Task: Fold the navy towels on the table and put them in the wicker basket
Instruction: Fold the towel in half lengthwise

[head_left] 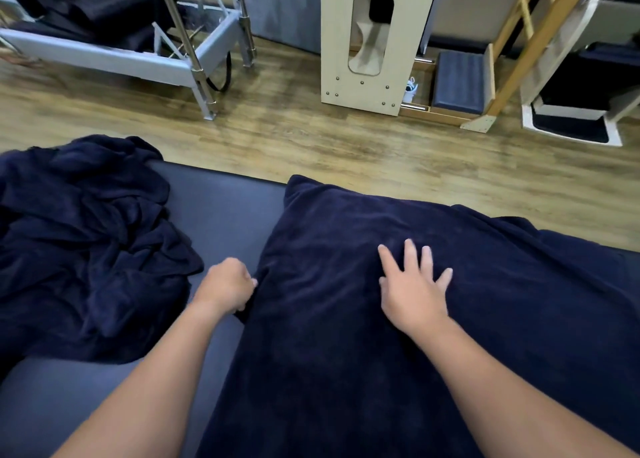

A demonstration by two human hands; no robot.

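Note:
A large navy towel [363, 319] lies spread over the right half of the padded table [221, 208], its far edge hanging past the table's far side. My right hand [412, 284] rests flat on the towel's middle with fingers spread. At the towel's left edge, my left hand [225, 288] has its fingers curled around the cloth. A crumpled heap of navy towels [86, 243] sits on the table's left side. No wicker basket is in view.
Beyond the table is wooden floor [311, 135]. A metal-framed exercise machine [138, 49] stands at the far left, a pale wooden box unit [374, 42] in the middle, a wooden ladder frame [519, 42] and a white step [571, 122] at the far right.

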